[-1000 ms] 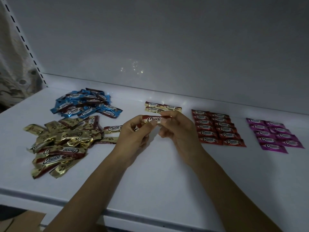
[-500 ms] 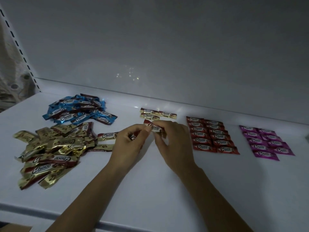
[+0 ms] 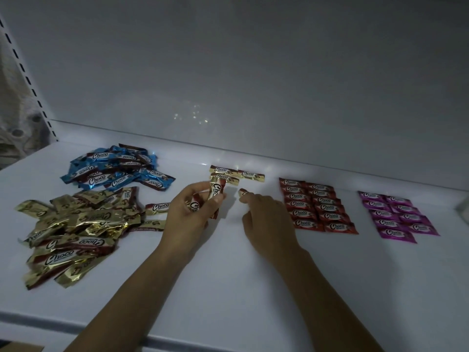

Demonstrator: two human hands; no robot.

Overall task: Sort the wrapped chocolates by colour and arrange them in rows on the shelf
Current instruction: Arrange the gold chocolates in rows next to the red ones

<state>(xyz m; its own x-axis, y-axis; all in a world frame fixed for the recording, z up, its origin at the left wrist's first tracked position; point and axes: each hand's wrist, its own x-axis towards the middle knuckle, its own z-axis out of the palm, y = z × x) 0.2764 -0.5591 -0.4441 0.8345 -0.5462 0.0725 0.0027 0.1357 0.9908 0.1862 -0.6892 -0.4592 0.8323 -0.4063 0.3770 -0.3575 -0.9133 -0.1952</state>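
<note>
Head view: one gold chocolate (image 3: 244, 193) peeks out under the right hand (image 3: 264, 214), which pinches it low on the shelf (image 3: 228, 288), just below the short gold row (image 3: 250, 175). It is best to lay it flat and straight, next to its neighbour. The left hand (image 3: 194, 215) grips spare gold chocolates (image 3: 215, 193), ready to pass. The gold pile (image 3: 73, 232) and blue pile (image 3: 116, 168) wait. The red rows (image 3: 317, 207) and pink rows (image 3: 398, 214) look done.

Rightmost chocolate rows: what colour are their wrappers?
The rightmost rows are magenta with white lettering, shown in the head view.
</note>
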